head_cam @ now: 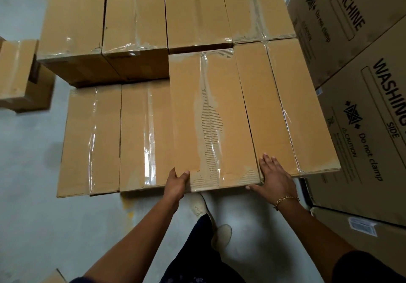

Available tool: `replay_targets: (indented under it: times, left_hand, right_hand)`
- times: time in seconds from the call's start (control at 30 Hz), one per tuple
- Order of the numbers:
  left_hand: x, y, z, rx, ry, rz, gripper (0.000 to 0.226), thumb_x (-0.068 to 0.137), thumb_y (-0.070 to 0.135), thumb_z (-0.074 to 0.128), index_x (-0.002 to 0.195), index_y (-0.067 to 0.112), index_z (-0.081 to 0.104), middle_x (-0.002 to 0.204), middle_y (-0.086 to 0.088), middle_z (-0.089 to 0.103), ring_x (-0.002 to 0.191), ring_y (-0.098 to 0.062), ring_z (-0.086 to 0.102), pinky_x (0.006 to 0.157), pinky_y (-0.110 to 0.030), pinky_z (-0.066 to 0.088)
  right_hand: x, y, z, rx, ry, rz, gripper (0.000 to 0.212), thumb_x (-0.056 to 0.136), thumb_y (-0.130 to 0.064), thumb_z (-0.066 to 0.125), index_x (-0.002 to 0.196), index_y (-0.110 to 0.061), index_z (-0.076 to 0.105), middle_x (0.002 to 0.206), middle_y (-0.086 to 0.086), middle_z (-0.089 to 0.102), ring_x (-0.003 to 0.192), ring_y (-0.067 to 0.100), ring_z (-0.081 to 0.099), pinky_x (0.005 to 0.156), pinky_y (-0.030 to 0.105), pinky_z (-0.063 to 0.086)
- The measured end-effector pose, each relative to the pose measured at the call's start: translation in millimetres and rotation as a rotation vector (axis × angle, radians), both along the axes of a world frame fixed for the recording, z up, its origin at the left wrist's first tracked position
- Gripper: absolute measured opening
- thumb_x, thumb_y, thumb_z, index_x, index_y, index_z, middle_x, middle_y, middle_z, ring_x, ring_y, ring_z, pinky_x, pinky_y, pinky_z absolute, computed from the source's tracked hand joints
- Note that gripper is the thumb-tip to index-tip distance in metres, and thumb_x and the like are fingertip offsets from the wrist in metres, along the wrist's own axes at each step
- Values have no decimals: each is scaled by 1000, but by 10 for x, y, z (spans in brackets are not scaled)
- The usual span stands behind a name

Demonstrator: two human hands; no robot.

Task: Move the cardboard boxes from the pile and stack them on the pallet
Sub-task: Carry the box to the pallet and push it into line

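Long brown taped cardboard box (211, 120) lies on the upper layer of the stack, near end overhanging the lower boxes (116, 137). Left hand (176, 180) clasps its near-left corner, thumb on top. Right hand (274, 177) lies flat, fingers spread, across the seam with the neighbouring brown box (285, 107). Printed washing-machine cartons (362, 129) stand just right.

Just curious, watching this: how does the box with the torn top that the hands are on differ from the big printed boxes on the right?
The torn box is plain, with ripped tape; the washing machine boxes carry black print and look much bigger. Both are brown cardboard.
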State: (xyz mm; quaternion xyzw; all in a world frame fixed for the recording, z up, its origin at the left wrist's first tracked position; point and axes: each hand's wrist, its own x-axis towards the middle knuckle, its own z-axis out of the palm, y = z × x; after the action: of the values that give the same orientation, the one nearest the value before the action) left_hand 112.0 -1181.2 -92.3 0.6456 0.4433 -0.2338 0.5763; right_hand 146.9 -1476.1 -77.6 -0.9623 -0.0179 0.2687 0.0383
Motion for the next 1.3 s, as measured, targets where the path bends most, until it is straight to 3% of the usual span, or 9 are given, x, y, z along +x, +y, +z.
replay_targets:
  times: [0.17, 0.37, 0.67, 0.77, 0.9, 1.0, 1.17, 1.3]
  left_hand:
    - [118, 16, 22, 16, -29, 1, 46, 104, 29, 53, 146, 15, 41, 136, -7, 56, 111, -24, 56, 76, -33, 49]
    - [179, 34, 20, 31, -40, -5, 41, 104, 26, 53, 143, 13, 44, 133, -7, 57, 108, -23, 55, 95, -41, 49]
    - [179, 89, -13, 26, -15, -64, 41, 103, 29, 55, 141, 16, 46, 127, -3, 58, 111, -24, 56, 84, -36, 46]
    - [196, 137, 40, 10, -23, -104, 55, 98, 38, 58, 146, 15, 43, 141, -8, 56, 120, -28, 56, 97, -42, 50]
    - [227, 218, 264, 42, -37, -136, 67, 100, 37, 59, 157, 15, 32, 159, -8, 37, 140, -33, 42, 109, -43, 40]
    - [214, 298, 519, 67, -106, -145, 64, 100, 38, 59, 155, 15, 36, 160, -8, 38, 142, -31, 40, 113, -48, 37]
    - [38, 396, 1057, 181, -307, -189, 61, 101, 40, 57, 155, 19, 38, 158, -8, 41, 142, -28, 42, 114, -42, 35]
    - [-260, 448, 1508, 286, -436, -214, 62, 100, 42, 58, 155, 24, 38, 159, -5, 40, 143, -28, 41, 114, -45, 37]
  right_hand:
    - [60, 60, 19, -14, -7, -35, 105, 77, -77, 61, 159, -25, 20, 168, -9, 11, 154, 18, 11, 114, 45, 35]
    - [98, 85, 18, -22, -5, -36, 100, 81, -75, 60, 158, -23, 23, 167, -7, 14, 154, 20, 13, 116, 41, 33]
    - [83, 59, -7, 0, 11, -36, 99, 81, -70, 63, 158, -22, 22, 168, -5, 11, 154, 21, 12, 116, 42, 33]
    - [93, 23, 24, 8, 45, -25, 103, 79, -68, 66, 158, -23, 19, 168, -4, 8, 154, 22, 12, 116, 46, 36]
    - [111, 16, 135, 32, 90, -14, 103, 81, -68, 64, 159, -22, 14, 168, -1, 8, 152, 24, 17, 115, 50, 36]
    - [132, 85, 319, 84, 85, -10, 97, 86, -64, 61, 159, -21, 13, 168, -1, 10, 150, 24, 23, 115, 49, 35]
    - [182, 281, 812, 193, 20, 62, 95, 87, -64, 60, 159, -23, 16, 166, -4, 20, 146, 20, 32, 114, 45, 37]
    - [120, 498, 1326, 257, -80, 140, 91, 89, -63, 59, 159, -24, 16, 166, -5, 18, 148, 18, 28, 117, 42, 32]
